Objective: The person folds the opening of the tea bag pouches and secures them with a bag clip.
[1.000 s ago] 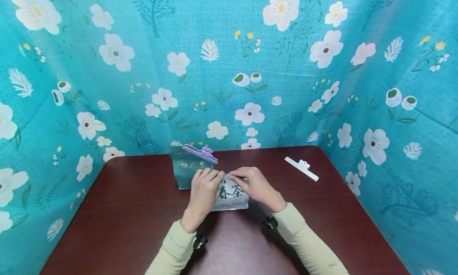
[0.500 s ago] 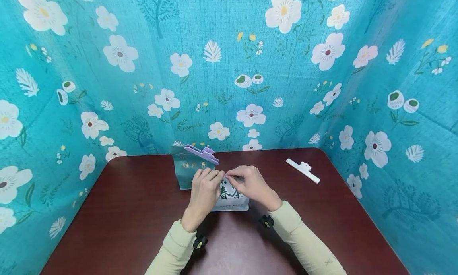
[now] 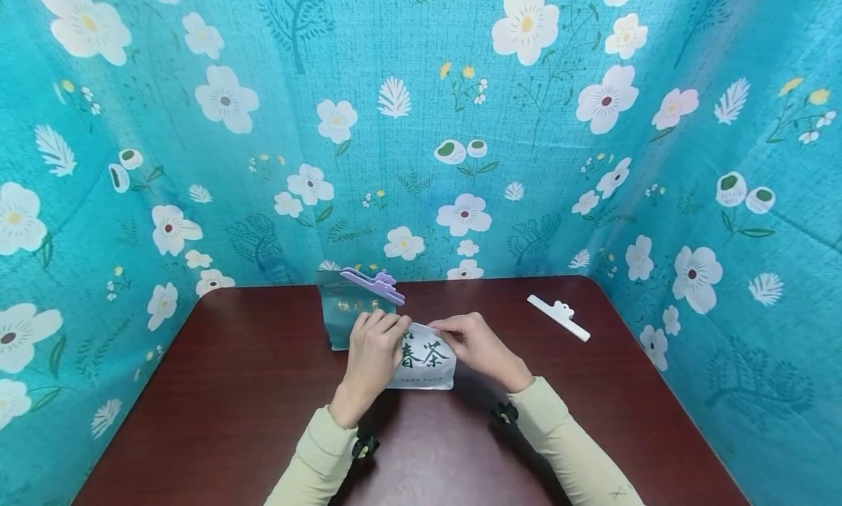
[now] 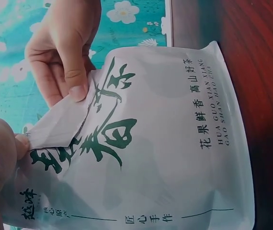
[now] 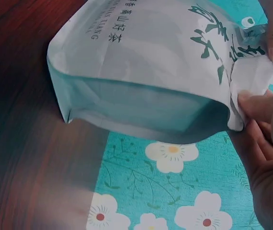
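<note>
Work in hand: the top of a white tea pouch [image 3: 426,360] is being folded down by both hands; judged from the wrist views, 1 corner flap is already turned over the printed face.
Pouch position: it stands on the dark red tabletop [image 3: 230,389] at the centre of the head view, just in front of a green pouch [image 3: 343,317] that is closed with a purple clip [image 3: 371,284].
Left hand [image 3: 372,350]: the upper left edge of the white pouch is pinched between thumb and curled fingers, and the folded flap [image 4: 60,125] is seen at the left of its wrist view.
Right hand [image 3: 479,345]: the upper right edge is pinched with curled fingers, the thumb pressing on the flap; nothing else is held.
Arm pose: both forearms, in pale sleeves, are brought in from the lower edge of the frame and angled toward each other, with the wrists low over the tabletop.
Doing it well: the fold should probably be kept level across the whole width, and both corners held until the crease is pressed flat, since the stiff film looks likely to spring back.
Risk: the pouch could be tipped toward the green pouch if it is pushed from 1 side only.
Nearby: a white clip [image 3: 558,317] lies well apart at the right of the tabletop, untouched.
</note>
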`<state>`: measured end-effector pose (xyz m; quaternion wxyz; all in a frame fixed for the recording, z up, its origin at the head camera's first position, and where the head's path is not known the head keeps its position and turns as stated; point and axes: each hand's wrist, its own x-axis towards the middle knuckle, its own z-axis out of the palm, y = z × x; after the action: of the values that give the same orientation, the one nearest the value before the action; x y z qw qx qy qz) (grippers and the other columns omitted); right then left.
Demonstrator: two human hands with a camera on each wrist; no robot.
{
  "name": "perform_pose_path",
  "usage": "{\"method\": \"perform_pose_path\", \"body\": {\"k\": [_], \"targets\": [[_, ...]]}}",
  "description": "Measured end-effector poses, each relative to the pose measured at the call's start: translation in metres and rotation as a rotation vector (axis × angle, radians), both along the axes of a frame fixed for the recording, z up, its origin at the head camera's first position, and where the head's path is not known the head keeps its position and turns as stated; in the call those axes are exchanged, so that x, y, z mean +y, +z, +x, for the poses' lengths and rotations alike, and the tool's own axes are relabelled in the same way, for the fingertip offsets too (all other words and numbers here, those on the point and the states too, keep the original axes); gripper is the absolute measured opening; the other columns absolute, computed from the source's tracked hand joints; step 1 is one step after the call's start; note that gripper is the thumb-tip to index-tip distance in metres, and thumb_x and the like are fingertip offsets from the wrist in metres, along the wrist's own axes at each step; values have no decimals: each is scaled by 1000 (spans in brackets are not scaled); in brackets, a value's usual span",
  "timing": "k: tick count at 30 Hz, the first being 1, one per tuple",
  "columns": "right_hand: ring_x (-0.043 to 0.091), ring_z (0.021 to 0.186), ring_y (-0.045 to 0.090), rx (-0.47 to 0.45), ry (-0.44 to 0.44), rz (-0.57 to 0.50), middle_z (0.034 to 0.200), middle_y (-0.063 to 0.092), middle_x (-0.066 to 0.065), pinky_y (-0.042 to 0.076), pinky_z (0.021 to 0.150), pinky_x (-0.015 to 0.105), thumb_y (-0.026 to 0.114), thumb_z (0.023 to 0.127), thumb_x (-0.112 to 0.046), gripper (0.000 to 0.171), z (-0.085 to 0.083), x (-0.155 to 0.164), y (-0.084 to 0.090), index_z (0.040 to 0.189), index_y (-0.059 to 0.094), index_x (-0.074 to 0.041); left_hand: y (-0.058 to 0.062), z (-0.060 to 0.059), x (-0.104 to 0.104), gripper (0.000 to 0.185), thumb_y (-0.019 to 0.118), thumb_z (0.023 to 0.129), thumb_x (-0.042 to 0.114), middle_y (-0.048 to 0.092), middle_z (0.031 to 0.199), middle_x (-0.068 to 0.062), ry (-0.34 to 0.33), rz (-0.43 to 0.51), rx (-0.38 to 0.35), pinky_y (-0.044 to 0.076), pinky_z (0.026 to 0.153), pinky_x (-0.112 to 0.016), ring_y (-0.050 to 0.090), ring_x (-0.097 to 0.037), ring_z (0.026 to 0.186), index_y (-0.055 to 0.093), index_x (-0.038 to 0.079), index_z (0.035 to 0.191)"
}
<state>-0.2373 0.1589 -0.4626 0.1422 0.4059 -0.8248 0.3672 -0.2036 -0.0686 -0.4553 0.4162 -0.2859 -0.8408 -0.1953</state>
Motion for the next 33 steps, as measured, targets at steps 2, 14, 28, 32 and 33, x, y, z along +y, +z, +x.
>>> {"method": "perform_pose_path", "body": {"k": [2, 14, 28, 32, 33], "targets": [[13, 97, 74, -51, 6, -3, 108, 77, 6, 59, 81, 28, 68, 92, 7, 30, 0, 1, 0, 117, 77, -7, 0, 0, 0, 21, 69, 87, -2, 75, 92, -2, -3, 4, -7, 43, 71, -35, 59, -21, 79, 80, 9, 102], [18, 109, 70, -225, 129, -2, 122, 73, 8, 57, 91, 32, 55, 91, 18, 48, 0, 6, 4, 129, 70, -6, 2, 5, -1, 21, 72, 87, -2, 76, 92, -3, 3, 7, -33, 42, 70, -34, 59, -21, 79, 80, 8, 103], [16, 106, 72, -166, 73, -8, 117, 75, 6, 58, 89, 32, 63, 90, 14, 42, 1, 9, 5, 124, 73, -8, 8, 5, 5, 18, 71, 88, -1, 75, 89, -2, -13, 6, -14, 41, 69, -33, 58, -20, 76, 80, 9, 100], [16, 98, 73, -130, 32, -32, 109, 76, 4, 59, 83, 29, 70, 90, 8, 33, 1, 8, 1, 118, 76, -8, 7, 5, 5, 19, 71, 87, -1, 75, 91, -3, -16, 6, -33, 41, 70, -34, 58, -21, 77, 80, 8, 101], [15, 96, 73, -109, 24, -37, 107, 77, 4, 59, 82, 28, 70, 91, 6, 30, 1, 7, 0, 117, 77, -8, 8, 6, 5, 19, 71, 87, -1, 75, 91, -3, -17, 4, -37, 41, 70, -34, 58, -21, 77, 80, 8, 101]]}}
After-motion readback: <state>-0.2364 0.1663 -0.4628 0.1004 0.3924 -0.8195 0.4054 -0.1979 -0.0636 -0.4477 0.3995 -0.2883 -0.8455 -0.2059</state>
